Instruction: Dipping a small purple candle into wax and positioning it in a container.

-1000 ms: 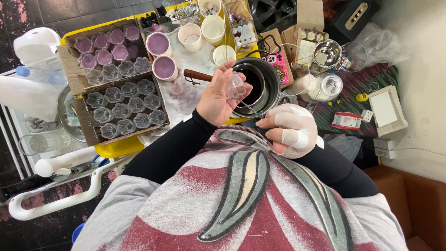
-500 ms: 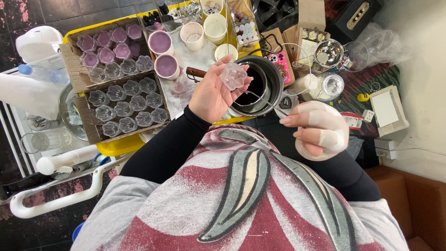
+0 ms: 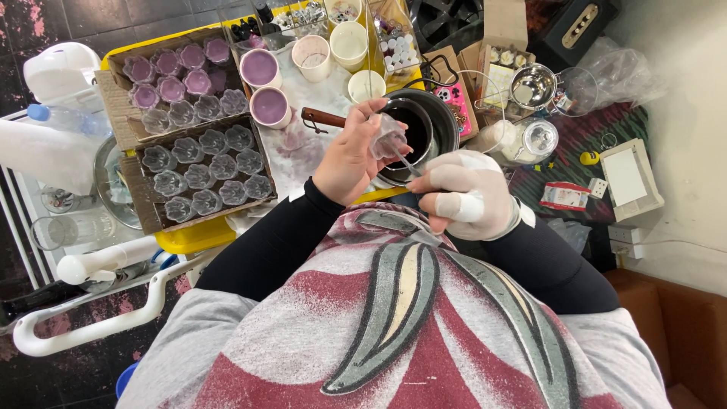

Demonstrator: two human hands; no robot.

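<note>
Gloved right hand [image 3: 466, 198] has swung back in to meet the small clear plastic cup [image 3: 388, 136].
Left hand [image 3: 352, 159], grip clenched around the cup, holds it over the dark metal pot [image 3: 439, 125]; the right now pinches a thin metal tool [image 3: 405, 163] at it.

Bright even light, sharp, wide-angle.

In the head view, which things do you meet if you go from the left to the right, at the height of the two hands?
Cardboard tray of clear flower-shaped cups → left hand → small clear cup in its grip → dark pot → gloved right hand → small red and white box → white tray.
</note>
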